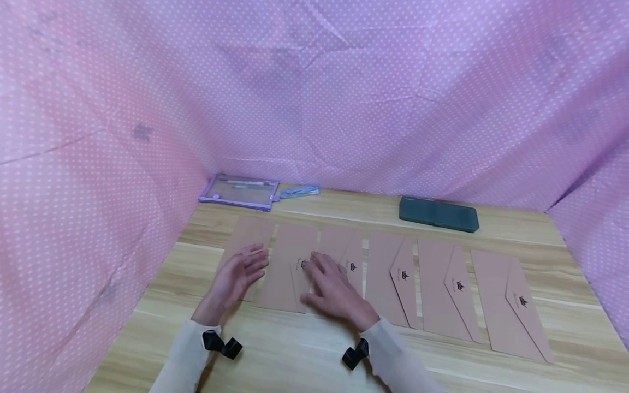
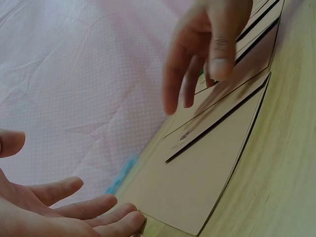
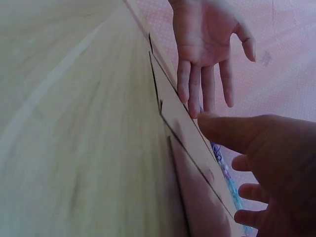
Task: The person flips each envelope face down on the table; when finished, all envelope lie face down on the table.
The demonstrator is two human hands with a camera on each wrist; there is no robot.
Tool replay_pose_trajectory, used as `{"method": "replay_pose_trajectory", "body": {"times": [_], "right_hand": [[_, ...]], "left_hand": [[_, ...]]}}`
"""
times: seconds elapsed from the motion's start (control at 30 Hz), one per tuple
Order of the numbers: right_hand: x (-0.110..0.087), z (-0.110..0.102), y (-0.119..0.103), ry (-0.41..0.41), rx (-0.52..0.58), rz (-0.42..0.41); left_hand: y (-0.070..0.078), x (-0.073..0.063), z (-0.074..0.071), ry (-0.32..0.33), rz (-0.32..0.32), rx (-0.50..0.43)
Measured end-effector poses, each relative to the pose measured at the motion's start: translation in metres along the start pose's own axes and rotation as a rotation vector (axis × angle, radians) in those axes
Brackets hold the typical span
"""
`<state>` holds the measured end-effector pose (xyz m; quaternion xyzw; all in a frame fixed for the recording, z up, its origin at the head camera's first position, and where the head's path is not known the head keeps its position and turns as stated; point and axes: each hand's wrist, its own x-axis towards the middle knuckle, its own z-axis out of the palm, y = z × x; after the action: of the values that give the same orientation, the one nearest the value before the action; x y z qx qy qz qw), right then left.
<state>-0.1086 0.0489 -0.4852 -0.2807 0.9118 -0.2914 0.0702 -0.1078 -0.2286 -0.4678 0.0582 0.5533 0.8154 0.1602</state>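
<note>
Several brown paper envelopes, each with a pointed flap and a small printed crown, lie in a row. My left hand (image 1: 241,273) hovers over the leftmost envelope (image 1: 251,232), palm turned inward, fingers spread and holding nothing. Beside it lies the second envelope (image 1: 287,256). Fingers extended, my right hand (image 1: 334,286) is over the second and third envelopes, partly covering the third envelope (image 1: 336,240). The left wrist view shows the right hand (image 2: 210,44) raised above the envelopes with nothing in its grasp. Farther right are more envelopes (image 1: 385,256), flaps facing up.
At the back left lies a clear pouch (image 1: 241,191) with purple edges and pens inside. A small blue packet (image 1: 300,191) is next to it. A dark green case (image 1: 437,214) sits at the back right. Pink dotted cloth (image 1: 314,109) surrounds the wooden table (image 1: 275,349).
</note>
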Motion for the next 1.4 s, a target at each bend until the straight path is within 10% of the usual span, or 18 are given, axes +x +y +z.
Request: {"method": "replay_pose_trajectory", "body": {"times": [1.4], "right_hand": [[-0.003, 0.008, 0.006, -0.096, -0.152, -0.025]], "left_hand": [[-0.004, 0.002, -0.016, -0.138, 0.061, -0.225]]}}
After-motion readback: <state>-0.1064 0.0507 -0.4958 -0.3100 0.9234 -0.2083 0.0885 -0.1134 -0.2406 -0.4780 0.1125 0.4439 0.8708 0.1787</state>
